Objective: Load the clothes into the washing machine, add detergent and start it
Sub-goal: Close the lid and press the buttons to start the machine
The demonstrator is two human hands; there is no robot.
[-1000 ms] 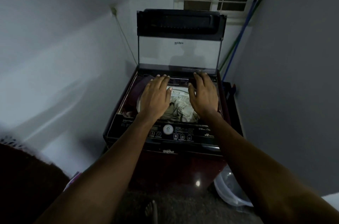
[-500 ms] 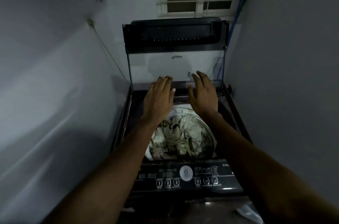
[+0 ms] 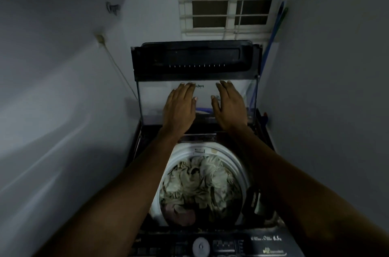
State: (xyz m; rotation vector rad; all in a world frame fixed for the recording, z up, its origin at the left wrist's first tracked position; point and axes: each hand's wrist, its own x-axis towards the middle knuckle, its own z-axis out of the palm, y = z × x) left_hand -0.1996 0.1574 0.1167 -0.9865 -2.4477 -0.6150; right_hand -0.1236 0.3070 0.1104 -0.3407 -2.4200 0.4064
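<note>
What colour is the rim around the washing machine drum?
The round plastic drum rim is white; head view.

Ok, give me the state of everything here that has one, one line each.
washing machine lid: raised, standing upright at the back.
drum: uncovered, loaded.
clothes: bunched up inside the drum.
left hand: open, fingers straight, at the lid's glass; contact unclear.
right hand: open, fingers straight, at the lid's glass; contact unclear.
control panel: no lights showing.
</note>
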